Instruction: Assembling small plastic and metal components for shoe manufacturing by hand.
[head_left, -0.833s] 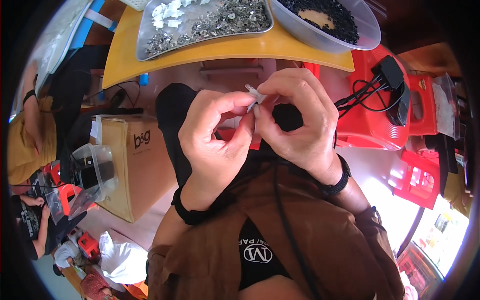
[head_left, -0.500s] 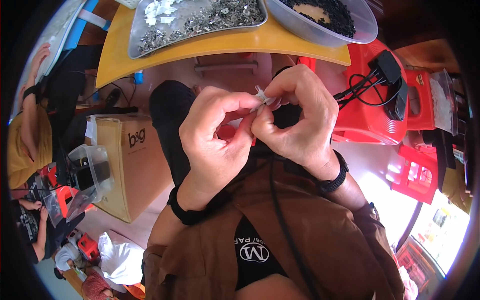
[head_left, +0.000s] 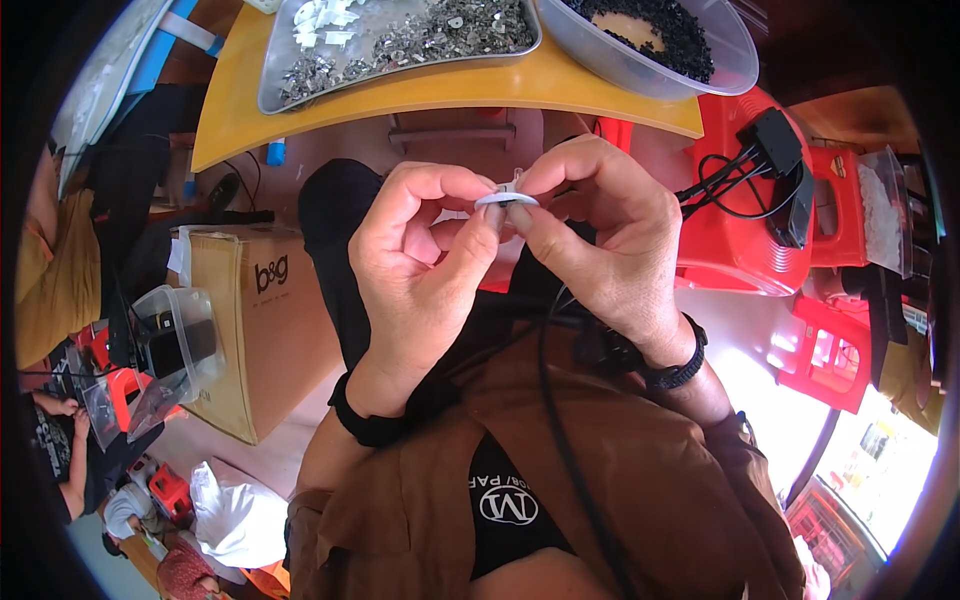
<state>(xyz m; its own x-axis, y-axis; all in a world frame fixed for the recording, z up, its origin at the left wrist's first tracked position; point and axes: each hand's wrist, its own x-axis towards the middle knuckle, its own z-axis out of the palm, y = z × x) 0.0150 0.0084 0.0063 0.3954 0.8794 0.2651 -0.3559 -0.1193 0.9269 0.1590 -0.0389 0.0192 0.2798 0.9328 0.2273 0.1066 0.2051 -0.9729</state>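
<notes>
Lowered slightly from the yellow table (head_left: 440, 95), both hands (head_left: 520, 250) pinch a white clip (head_left: 507, 197).

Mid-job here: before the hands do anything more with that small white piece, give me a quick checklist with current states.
1. Small white piece pinched between both hands: ok, left hand and right hand both have fingertips on it.
2. Piece in clear sight: not ok, fingers cover most of it; only a thin white edge and a small nub on top show.
3. Parts seated together: cannot tell, too small and hidden.
4. Metal tray of silver parts on the yellow table: ok, above the hands.
5. Clear bowl of black parts: ok, on the table's right end.
</notes>
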